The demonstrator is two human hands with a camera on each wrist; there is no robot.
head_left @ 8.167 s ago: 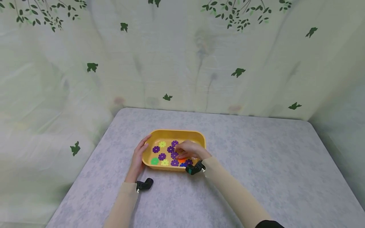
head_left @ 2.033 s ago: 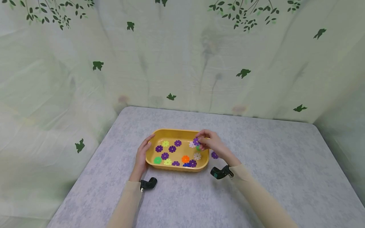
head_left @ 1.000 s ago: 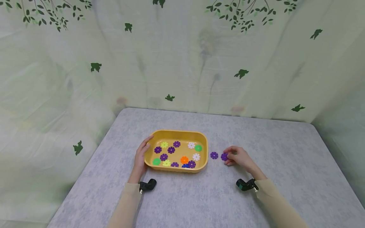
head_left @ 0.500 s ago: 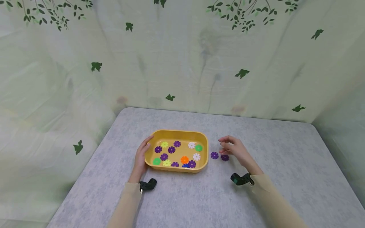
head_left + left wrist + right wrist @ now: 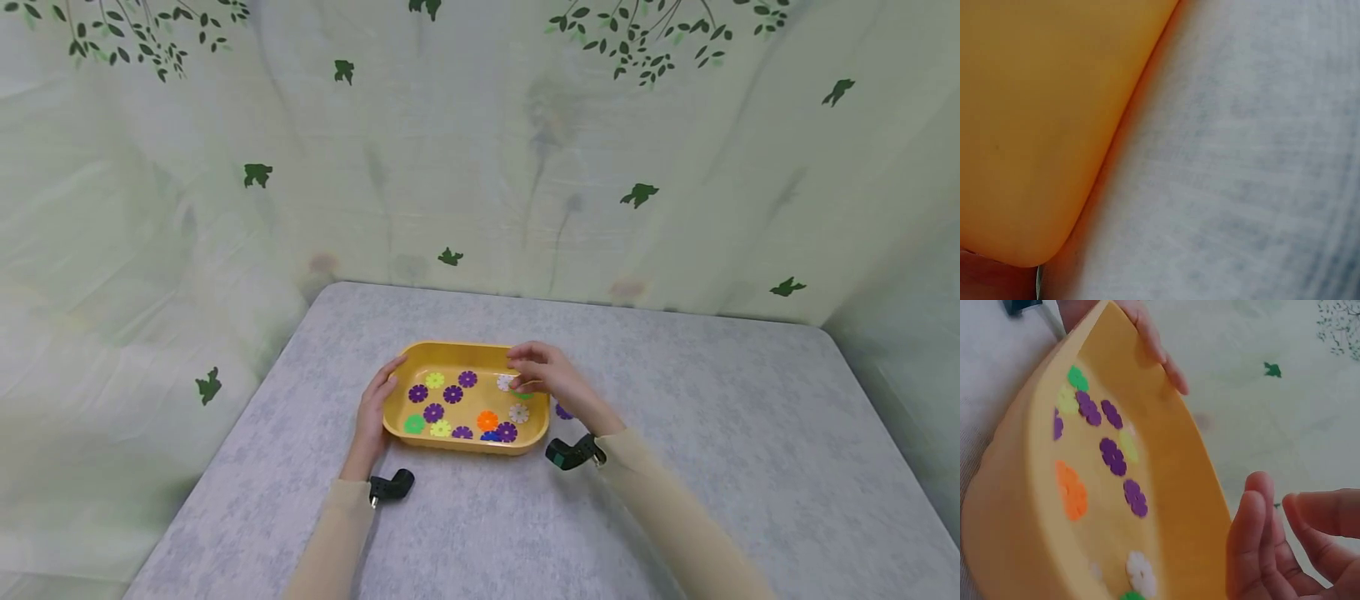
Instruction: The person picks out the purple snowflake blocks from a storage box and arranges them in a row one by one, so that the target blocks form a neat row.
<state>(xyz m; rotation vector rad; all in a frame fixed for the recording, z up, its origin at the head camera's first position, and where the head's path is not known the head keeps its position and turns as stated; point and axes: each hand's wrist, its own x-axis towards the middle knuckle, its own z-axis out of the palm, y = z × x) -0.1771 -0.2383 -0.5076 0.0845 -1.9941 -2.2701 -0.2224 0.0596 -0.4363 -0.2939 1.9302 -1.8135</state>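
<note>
My left hand grips the left end of a yellow tray, its fingers along the rim. Over the tray's right part hovers my right hand, its fingers loosely bent. A gap shows between thumb and fingertips in the right wrist view, with nothing held. Below the fingers lie a white flower-shaped disc and a green disc. Several purple discs, an orange disc, yellow discs and a partly covered blue disc lie on the tray's bottom.
A purple disc lies on the grey table just right of the tray, partly behind my right wrist. My right forearm hides the spot beside it. A printed cloth backdrop rises behind the table's far edge.
My right hand took a purple disc from the tray, laid it on the table beside another and let go. It then moved back left over the tray. My left hand stayed in place.
</note>
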